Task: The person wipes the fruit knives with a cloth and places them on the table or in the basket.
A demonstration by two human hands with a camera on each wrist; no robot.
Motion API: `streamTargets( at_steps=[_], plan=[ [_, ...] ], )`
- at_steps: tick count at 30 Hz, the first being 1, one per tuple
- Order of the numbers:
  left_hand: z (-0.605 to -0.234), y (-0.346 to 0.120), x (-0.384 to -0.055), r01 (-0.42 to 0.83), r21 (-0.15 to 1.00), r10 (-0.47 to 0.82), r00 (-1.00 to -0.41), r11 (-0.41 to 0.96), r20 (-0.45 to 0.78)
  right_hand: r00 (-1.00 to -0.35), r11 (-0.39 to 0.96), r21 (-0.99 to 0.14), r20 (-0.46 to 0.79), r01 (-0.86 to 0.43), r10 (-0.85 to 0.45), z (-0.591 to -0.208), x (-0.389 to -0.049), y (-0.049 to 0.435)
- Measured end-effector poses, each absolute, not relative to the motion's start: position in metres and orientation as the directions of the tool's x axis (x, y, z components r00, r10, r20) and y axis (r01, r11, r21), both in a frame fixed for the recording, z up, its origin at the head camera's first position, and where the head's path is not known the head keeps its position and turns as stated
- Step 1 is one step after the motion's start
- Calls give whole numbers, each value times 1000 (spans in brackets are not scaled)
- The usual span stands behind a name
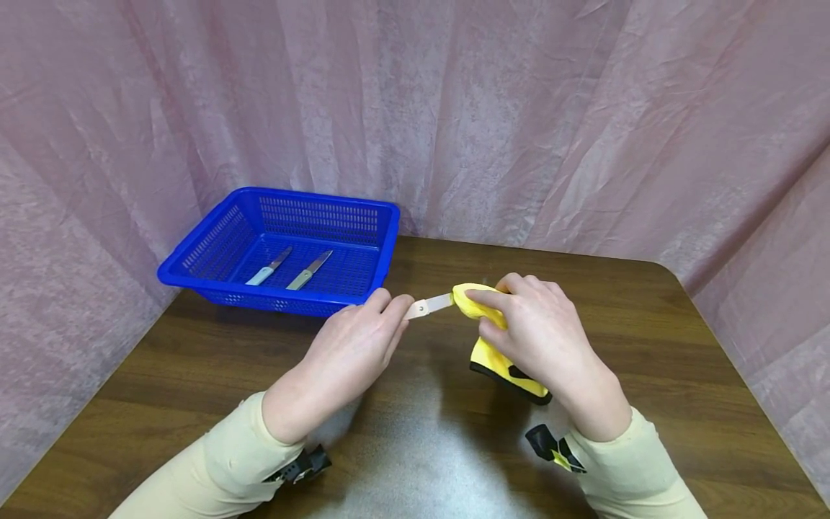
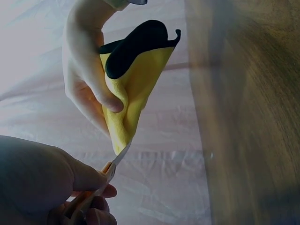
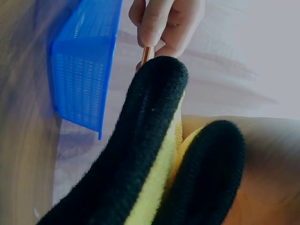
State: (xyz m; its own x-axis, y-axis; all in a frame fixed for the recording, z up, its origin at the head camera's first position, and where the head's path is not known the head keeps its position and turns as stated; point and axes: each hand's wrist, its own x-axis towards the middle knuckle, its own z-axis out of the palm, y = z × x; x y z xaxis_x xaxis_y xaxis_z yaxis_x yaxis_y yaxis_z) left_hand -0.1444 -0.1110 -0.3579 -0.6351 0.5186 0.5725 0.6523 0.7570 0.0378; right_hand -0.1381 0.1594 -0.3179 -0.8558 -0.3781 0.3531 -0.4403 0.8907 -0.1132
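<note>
My left hand (image 1: 353, 342) grips a small folding knife by its pale handle (image 1: 417, 310), blade out and pointing right. In my right hand (image 1: 541, 331) is a yellow cloth (image 1: 483, 303) with black trim, pinched around the front part of the blade (image 1: 441, 302). The blade's tip is hidden inside the cloth, and a loose end hangs below the right hand. From the left wrist view, the left thumb (image 2: 86, 176) lies along the knife handle while the cloth (image 2: 136, 89) covers the tip. Black cloth edging (image 3: 154, 112) fills much of the right wrist view.
A blue plastic basket (image 1: 279, 297) stands at the back left of the wooden table (image 1: 616, 346). Inside it lie two more open knives, one with a light blue handle (image 1: 261, 275) and one with a greenish handle (image 1: 300, 280). A pink curtain (image 1: 454, 122) hangs behind.
</note>
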Motion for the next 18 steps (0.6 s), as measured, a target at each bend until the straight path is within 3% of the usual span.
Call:
streamTargets(
  at_steps=[18],
  plan=[
    [-355,-113,-145,645,62,501,-647,762,576,-881,907,-139,334,-397,-335,-316,-141,166]
  ],
)
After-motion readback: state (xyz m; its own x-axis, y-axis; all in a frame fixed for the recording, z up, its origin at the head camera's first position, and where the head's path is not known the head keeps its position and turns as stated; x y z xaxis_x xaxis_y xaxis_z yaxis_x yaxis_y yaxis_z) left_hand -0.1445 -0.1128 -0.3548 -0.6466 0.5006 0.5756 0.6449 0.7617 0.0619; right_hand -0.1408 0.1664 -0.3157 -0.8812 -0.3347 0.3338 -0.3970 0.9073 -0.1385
